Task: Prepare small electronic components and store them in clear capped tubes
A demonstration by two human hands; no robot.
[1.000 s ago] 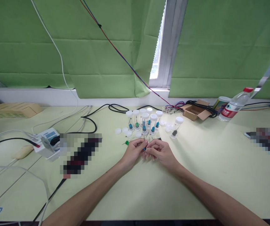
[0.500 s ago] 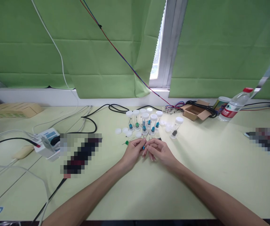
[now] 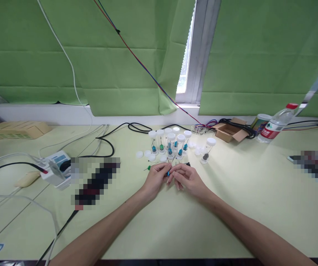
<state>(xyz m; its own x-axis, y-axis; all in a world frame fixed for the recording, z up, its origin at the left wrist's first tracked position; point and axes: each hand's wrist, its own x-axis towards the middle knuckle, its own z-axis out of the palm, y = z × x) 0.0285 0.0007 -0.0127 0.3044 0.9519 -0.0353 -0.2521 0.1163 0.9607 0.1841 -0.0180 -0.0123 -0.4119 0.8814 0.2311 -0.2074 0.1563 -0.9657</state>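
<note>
My left hand (image 3: 155,181) pinches a small blue piece (image 3: 168,173) between thumb and fingers, above the table. Close against it, the curled fingertips of my right hand (image 3: 189,178) meet at the same piece; fingers partly hide it. Just left of my left hand lies a green piece with a thin metal wire (image 3: 149,167). A small black piece (image 3: 188,164) shows behind my right hand. Beyond both hands stand several clear tubes with white caps (image 3: 180,138), holding blue or green pieces on thin wires. One tube with a dark grey piece (image 3: 206,157) stands apart on the right.
Loose white caps (image 3: 139,154) lie around the tubes. Farther right are an open cardboard box (image 3: 227,133), a can (image 3: 262,120) and a water bottle (image 3: 276,123). On the left are a power strip (image 3: 55,168), cables and a blurred dark object (image 3: 98,183).
The blue piece has shifted slightly left and down between my fingers. My left hand now covers more of the green piece. The tubes have not moved.
</note>
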